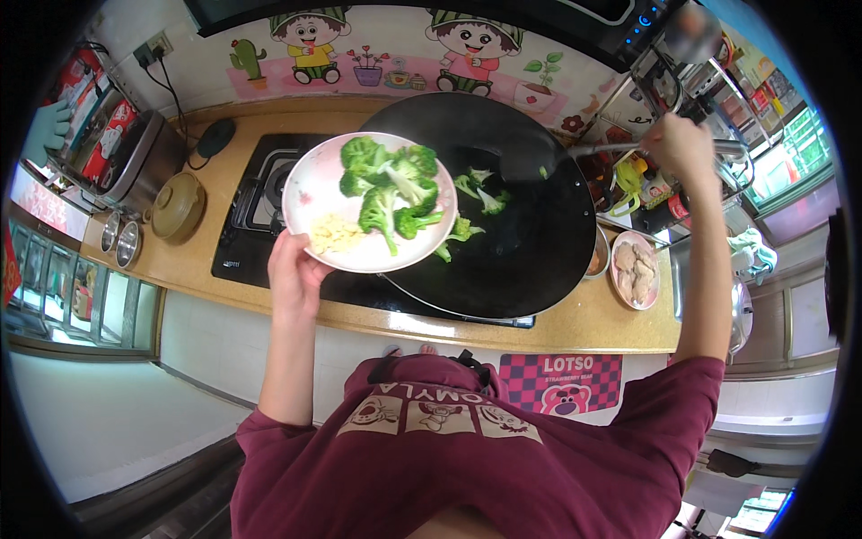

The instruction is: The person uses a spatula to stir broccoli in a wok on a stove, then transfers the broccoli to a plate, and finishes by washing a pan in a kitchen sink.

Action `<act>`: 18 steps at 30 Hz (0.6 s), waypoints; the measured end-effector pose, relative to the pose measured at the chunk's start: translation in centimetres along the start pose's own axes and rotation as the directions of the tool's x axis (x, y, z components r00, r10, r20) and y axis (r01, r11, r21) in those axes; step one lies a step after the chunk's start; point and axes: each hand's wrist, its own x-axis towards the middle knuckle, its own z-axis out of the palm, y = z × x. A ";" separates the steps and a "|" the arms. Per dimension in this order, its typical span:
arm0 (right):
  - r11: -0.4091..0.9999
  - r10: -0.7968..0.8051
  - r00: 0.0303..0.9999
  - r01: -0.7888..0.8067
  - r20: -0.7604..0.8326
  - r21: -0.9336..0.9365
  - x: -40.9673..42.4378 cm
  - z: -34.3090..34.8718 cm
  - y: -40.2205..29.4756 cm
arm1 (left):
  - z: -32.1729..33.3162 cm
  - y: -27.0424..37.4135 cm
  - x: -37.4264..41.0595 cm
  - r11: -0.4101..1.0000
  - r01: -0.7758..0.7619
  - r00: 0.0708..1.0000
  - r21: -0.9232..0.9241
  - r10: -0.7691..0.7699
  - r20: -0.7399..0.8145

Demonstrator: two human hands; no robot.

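Observation:
My left hand point(294, 273) grips the near-left rim of a pinkish-white plate point(323, 162), held above the left side of a large black wok point(525, 263). On the plate lie several broccoli florets point(397, 182) and a heap of chopped pale garlic point(333, 234). A few broccoli pieces point(485, 194) rest inside the wok, some of them close to the plate's right edge. Out to the right, my right hand point(679, 151) is closed around the handle of a metal wok spatula point(532, 162). Its broad blade is in the wok, with a small green bit on it.
A black gas hob point(252, 249) lies under the wok, with its left burner point(277, 185) partly covered by the plate. A lidded clay pot point(177, 205) and metal bowls point(128, 244) stand left. At right are a plate of pale meat point(635, 271), bottles point(663, 212) and a sink point(680, 283).

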 end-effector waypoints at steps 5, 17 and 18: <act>0.982 -0.056 0.998 0.061 0.032 -0.178 2.2 5.7 -0.1 | -1.0 0.6 -0.7 0.999 -0.045 0.997 -0.027 0.043 -0.065; 0.988 -0.153 0.979 0.148 0.135 0.040 2.2 11.4 -0.4 | -1.0 1.4 -3.2 0.989 -0.141 0.962 -0.052 0.124 -0.245; 0.986 -0.152 0.980 0.141 0.128 0.087 1.6 11.8 -0.6 | -1.4 1.5 -3.1 0.987 -0.146 0.958 -0.060 0.126 -0.256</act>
